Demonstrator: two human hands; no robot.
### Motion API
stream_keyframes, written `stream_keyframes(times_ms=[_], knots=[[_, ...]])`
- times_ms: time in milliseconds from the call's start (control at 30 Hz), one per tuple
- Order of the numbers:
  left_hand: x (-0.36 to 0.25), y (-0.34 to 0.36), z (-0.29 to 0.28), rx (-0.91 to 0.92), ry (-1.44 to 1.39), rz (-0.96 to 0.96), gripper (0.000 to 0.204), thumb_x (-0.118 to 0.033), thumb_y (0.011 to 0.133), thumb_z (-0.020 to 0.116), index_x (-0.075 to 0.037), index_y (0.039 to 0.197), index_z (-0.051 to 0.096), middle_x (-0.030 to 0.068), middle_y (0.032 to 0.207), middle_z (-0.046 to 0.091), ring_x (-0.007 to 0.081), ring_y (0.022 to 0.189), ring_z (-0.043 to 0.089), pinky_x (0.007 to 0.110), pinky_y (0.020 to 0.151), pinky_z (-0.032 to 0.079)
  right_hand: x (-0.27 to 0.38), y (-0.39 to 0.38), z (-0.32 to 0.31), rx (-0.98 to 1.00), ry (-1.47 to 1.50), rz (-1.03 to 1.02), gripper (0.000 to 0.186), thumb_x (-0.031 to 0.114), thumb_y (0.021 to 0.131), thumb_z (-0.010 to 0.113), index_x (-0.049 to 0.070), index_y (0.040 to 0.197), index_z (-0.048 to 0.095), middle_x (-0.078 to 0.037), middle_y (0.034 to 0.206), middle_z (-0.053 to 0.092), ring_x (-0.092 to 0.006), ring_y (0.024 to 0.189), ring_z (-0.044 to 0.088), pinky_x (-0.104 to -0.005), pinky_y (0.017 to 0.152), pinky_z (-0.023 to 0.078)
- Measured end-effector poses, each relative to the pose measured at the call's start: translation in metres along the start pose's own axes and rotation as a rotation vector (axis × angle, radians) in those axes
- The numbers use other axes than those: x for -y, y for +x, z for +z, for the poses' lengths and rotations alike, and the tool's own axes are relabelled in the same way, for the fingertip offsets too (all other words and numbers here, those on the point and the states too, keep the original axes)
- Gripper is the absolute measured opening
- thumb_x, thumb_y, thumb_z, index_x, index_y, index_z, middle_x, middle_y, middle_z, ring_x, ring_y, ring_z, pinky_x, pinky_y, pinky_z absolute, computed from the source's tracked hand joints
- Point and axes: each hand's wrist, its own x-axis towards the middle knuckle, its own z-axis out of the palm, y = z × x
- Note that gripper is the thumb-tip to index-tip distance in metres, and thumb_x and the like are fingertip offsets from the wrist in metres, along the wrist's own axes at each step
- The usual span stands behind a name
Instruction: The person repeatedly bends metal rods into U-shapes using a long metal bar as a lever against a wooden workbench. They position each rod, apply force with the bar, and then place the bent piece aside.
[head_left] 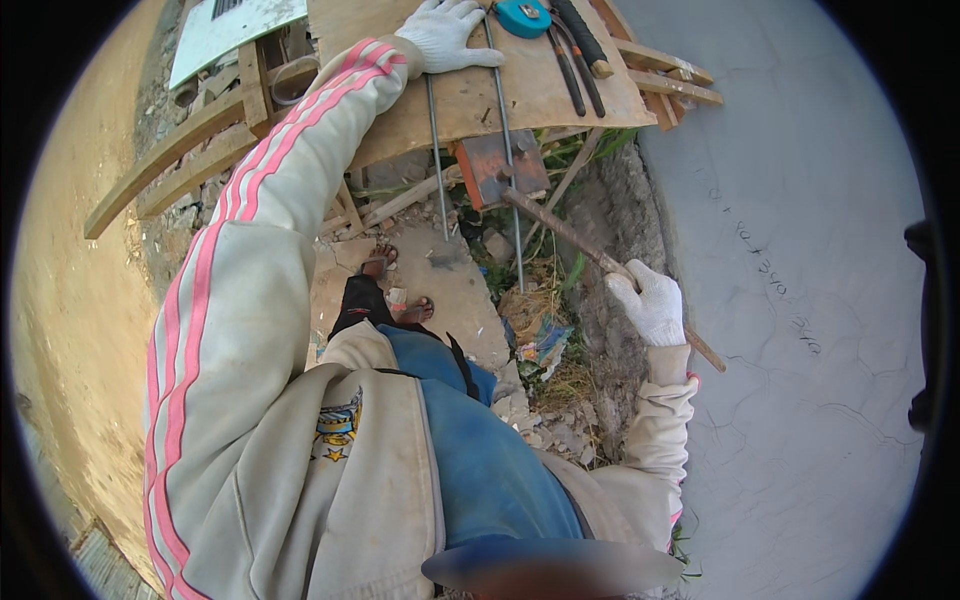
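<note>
My left hand, in a white glove, lies with fingers spread on a plywood board, across two thin steel rods that jut past the board's near edge. Below that edge an orange block with a dark metal top sits where one rod crosses it. My right hand, also gloved, is closed around a long rusty metal bar, whose far end meets the block by the rod. A teal tape measure, orange-and-black pliers and a black-handled tool lie on the board, right of my left hand.
Timber pieces and a white panel lie at upper left, beside a tan wall. A grey cracked wall runs close on my right. Concrete slab, rubble, weeds and litter are underneath, around my sandalled feet.
</note>
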Motion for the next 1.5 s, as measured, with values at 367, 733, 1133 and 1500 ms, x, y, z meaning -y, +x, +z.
stream_keyframes(times_ms=[367,733,1133,1500], knots=[[-0.001,0.007,-0.002,-0.014,0.004,0.014,0.09,-0.073,0.093,0.055,-0.002,0.147,0.056,0.0164,0.149,0.056,0.0329,0.139,0.051,0.046,0.116,0.038,-0.133,-0.092,-0.003,-0.11,-0.286,0.476,0.037,0.043,0.086,0.082,0.009,0.09,0.068,-0.021,0.082,0.068,-0.0466,0.083,0.065,-0.05,0.069,0.051],[-0.005,0.006,-0.003,-0.043,-0.018,0.06,0.085,-0.07,0.092,0.059,-0.002,0.144,0.057,0.0159,0.145,0.058,0.0323,0.136,0.053,0.045,0.114,0.04,-0.126,-0.121,0.033,-0.331,-0.36,0.551,0.039,0.047,0.095,0.073,0.01,0.087,0.067,-0.022,0.082,0.066,-0.0486,0.083,0.063,-0.0519,0.068,0.049],[-0.001,0.003,-0.003,-0.076,-0.087,0.101,0.081,-0.066,0.09,0.062,-0.003,0.14,0.059,0.0153,0.14,0.059,0.0316,0.132,0.055,0.045,0.111,0.042,0.008,-0.228,0.119,-0.337,-0.288,0.913,0.025,0.037,0.084,0.077,0.013,0.09,0.071,-0.021,0.082,0.068,-0.0485,0.081,0.066,-0.0513,0.067,0.051],[0.001,0.0,-0.004,-0.106,-0.157,0.141,0.076,-0.062,0.089,0.065,-0.003,0.137,0.06,0.0148,0.137,0.061,0.0311,0.128,0.057,0.044,0.109,0.044,0.137,-0.261,0.178,-0.38,-0.241,1.087,0.027,0.043,0.085,0.079,0.016,0.087,0.073,-0.017,0.075,0.069,-0.0423,0.072,0.069,-0.0499,0.064,0.052]])
